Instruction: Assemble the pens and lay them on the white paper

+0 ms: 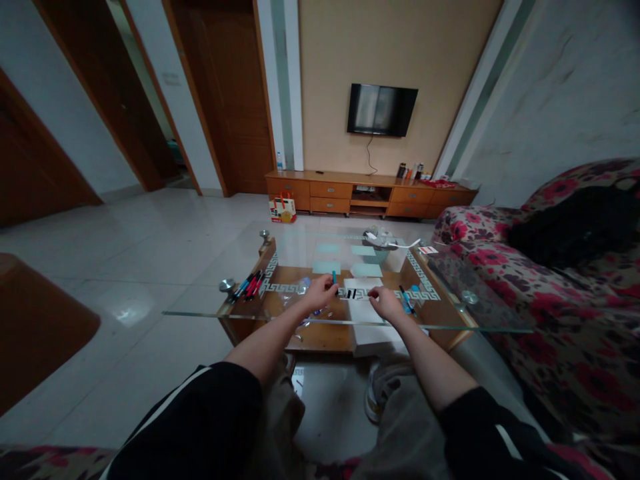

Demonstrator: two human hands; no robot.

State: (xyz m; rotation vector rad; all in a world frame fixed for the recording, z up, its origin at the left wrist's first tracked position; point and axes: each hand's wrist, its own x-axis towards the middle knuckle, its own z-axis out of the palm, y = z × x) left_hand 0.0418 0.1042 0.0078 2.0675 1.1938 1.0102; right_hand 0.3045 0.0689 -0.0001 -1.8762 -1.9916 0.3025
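Note:
Above the glass coffee table point(195, 303), my left hand point(320, 292) is closed round a short teal pen piece point(334, 275) that stands upright from the fingers. My right hand point(387, 304) is pinched low over the glass, to the right of a row of small black pen parts point(351, 293). Whatever its fingertips hold is too small to make out. A bundle of red, blue and black pens point(247, 287) lies at the table's left. Blue pen pieces point(407, 301) are to the right of my right hand.
Beneath the glass, a shelf carries a white box point(373, 337) and clear plastic packaging point(295, 297). A dark basket point(380, 241) with white items sits at the far side. A floral sofa point(485, 257) borders the right. Metal glass mounts point(227, 285) stick up at the corners.

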